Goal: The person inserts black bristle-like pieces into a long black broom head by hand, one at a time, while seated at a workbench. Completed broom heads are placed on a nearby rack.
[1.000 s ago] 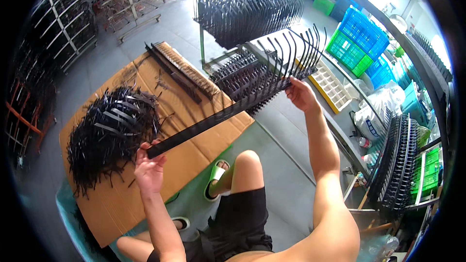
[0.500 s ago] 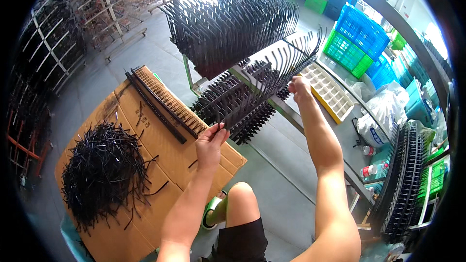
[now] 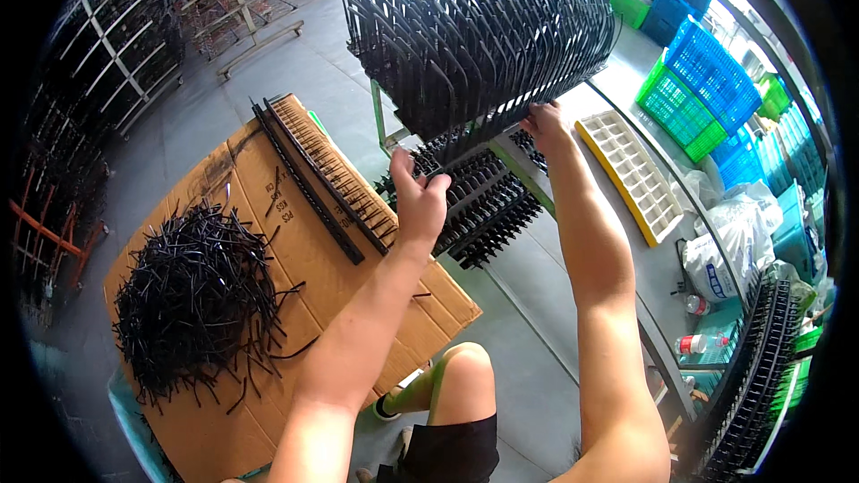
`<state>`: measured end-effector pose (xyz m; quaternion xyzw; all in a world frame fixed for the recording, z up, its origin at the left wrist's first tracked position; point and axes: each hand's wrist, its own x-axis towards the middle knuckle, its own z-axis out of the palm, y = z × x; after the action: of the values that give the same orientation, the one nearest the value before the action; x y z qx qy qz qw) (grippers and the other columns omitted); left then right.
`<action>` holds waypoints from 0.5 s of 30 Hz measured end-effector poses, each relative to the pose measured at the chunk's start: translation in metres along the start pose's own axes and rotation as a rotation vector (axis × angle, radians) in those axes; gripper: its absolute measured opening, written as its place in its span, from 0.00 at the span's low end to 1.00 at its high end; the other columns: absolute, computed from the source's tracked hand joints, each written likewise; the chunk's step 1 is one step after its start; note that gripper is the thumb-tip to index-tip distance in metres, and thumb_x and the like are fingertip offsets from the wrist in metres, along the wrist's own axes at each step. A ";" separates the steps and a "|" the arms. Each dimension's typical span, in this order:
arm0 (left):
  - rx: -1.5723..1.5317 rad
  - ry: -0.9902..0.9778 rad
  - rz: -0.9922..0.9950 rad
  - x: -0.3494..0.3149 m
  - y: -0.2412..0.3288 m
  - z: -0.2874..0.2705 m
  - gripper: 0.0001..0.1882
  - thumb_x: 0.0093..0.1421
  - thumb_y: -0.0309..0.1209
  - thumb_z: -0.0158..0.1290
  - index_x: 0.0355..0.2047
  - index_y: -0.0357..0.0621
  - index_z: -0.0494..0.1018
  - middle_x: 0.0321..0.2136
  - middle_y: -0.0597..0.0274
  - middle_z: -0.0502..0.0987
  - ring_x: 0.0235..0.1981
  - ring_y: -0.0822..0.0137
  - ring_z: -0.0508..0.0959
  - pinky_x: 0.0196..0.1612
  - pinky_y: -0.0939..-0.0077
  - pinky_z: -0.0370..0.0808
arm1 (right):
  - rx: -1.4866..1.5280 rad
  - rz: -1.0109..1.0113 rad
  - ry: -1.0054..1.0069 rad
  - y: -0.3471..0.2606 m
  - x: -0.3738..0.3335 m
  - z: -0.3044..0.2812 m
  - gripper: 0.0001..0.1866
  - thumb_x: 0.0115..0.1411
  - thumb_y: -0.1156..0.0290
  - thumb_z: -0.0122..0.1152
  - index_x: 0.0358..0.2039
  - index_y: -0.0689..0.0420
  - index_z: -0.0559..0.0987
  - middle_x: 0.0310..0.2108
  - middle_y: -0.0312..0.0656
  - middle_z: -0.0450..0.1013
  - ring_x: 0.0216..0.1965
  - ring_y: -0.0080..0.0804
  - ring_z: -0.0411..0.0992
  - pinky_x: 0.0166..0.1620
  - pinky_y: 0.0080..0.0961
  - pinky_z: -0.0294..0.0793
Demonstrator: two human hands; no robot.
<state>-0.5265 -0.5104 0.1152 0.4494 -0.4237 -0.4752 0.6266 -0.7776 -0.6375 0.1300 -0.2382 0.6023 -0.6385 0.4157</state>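
A dense block of black curved strips (image 3: 474, 40) stands on bars across the metal rack in front of me. At its near side, my right hand (image 3: 544, 123) is closed around the right end of a black bar (image 3: 506, 116) fitted with such strips. The bar now lies close against the others. My left hand (image 3: 419, 201) is just below the block's left end, thumb and fingers apart, holding nothing I can see. Under the block hang more bars with short black pegs (image 3: 492, 206).
To the left, a cardboard sheet (image 3: 358, 340) carries a heap of loose black strips (image 3: 192, 295) and two long toothed bars (image 3: 322, 183). A compartment tray with yellow sides (image 3: 631, 179), crates (image 3: 702, 80), plastic bags (image 3: 729, 241) and bottles (image 3: 698, 343) are on the right.
Both hands moved up and away from me, carrying the strip-fitted bar from in front of the rack to against the block. The left hand's fingers have parted from it.
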 end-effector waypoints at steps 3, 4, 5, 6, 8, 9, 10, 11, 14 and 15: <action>0.157 -0.112 0.062 0.033 -0.010 -0.003 0.51 0.52 0.26 0.56 0.69 0.34 0.37 0.65 0.43 0.54 0.65 0.56 0.58 0.67 0.68 0.50 | 0.029 -0.012 0.044 0.003 0.011 0.015 0.11 0.65 0.79 0.49 0.47 0.54 0.69 0.35 0.40 0.74 0.28 0.29 0.75 0.26 0.26 0.79; 0.219 -0.122 0.003 0.040 -0.004 0.000 0.54 0.51 0.26 0.56 0.70 0.33 0.33 0.66 0.43 0.53 0.66 0.55 0.57 0.67 0.72 0.50 | 0.038 -0.013 0.058 0.003 0.011 0.018 0.11 0.66 0.79 0.48 0.48 0.54 0.69 0.36 0.40 0.74 0.29 0.29 0.75 0.26 0.25 0.79; 0.156 -0.172 -0.005 0.046 0.001 0.004 0.54 0.50 0.25 0.56 0.69 0.30 0.31 0.67 0.40 0.49 0.68 0.53 0.52 0.68 0.71 0.46 | 0.067 -0.019 0.039 0.004 0.009 0.019 0.14 0.66 0.79 0.48 0.51 0.53 0.67 0.36 0.40 0.74 0.28 0.29 0.76 0.25 0.25 0.79; 0.093 -0.217 -0.010 0.053 0.004 0.007 0.54 0.50 0.25 0.55 0.68 0.27 0.30 0.68 0.38 0.44 0.69 0.52 0.47 0.70 0.70 0.42 | 0.097 -0.026 0.016 0.004 0.007 0.021 0.16 0.66 0.79 0.48 0.54 0.53 0.66 0.37 0.41 0.74 0.28 0.29 0.76 0.25 0.25 0.79; -0.011 -0.281 -0.002 0.063 0.007 0.010 0.57 0.47 0.22 0.55 0.66 0.23 0.26 0.69 0.35 0.38 0.72 0.50 0.40 0.71 0.69 0.36 | 0.114 -0.026 0.004 0.006 0.002 0.024 0.21 0.66 0.78 0.47 0.59 0.52 0.62 0.38 0.42 0.74 0.28 0.30 0.76 0.24 0.25 0.80; 0.024 -0.239 -0.004 0.065 0.004 0.013 0.57 0.47 0.22 0.54 0.66 0.23 0.25 0.69 0.35 0.37 0.72 0.50 0.40 0.71 0.69 0.36 | 0.104 -0.024 0.015 0.007 0.000 0.027 0.24 0.66 0.78 0.47 0.62 0.52 0.59 0.39 0.42 0.75 0.28 0.31 0.76 0.24 0.26 0.80; 0.061 -0.195 -0.006 0.065 0.001 0.017 0.57 0.47 0.21 0.54 0.66 0.23 0.25 0.69 0.35 0.36 0.72 0.50 0.39 0.71 0.69 0.35 | 0.095 -0.020 0.024 0.007 -0.003 0.028 0.27 0.66 0.78 0.47 0.64 0.52 0.57 0.40 0.43 0.75 0.29 0.31 0.77 0.24 0.26 0.80; 0.099 -0.150 -0.007 0.065 -0.001 0.020 0.57 0.47 0.21 0.54 0.66 0.22 0.25 0.69 0.35 0.34 0.72 0.50 0.39 0.71 0.69 0.35 | 0.115 -0.033 0.024 0.007 -0.005 0.030 0.28 0.66 0.78 0.47 0.66 0.53 0.54 0.41 0.44 0.75 0.29 0.32 0.77 0.24 0.26 0.80; 0.134 -0.204 0.030 0.070 -0.005 0.025 0.57 0.48 0.24 0.55 0.65 0.21 0.25 0.69 0.34 0.29 0.72 0.49 0.33 0.71 0.68 0.32 | 0.124 -0.077 0.030 0.012 -0.001 0.027 0.32 0.67 0.78 0.47 0.68 0.56 0.49 0.46 0.48 0.74 0.31 0.35 0.78 0.26 0.28 0.82; 0.167 -0.215 0.016 0.070 -0.005 0.028 0.57 0.48 0.25 0.55 0.65 0.21 0.25 0.69 0.34 0.29 0.72 0.48 0.32 0.71 0.68 0.31 | 0.117 -0.089 0.044 0.014 0.004 0.023 0.33 0.66 0.78 0.49 0.69 0.56 0.49 0.47 0.50 0.74 0.32 0.36 0.79 0.27 0.28 0.83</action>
<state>-0.5412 -0.5841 0.1239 0.4432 -0.5302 -0.4785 0.5418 -0.7573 -0.6529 0.1190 -0.2262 0.5617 -0.6955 0.3868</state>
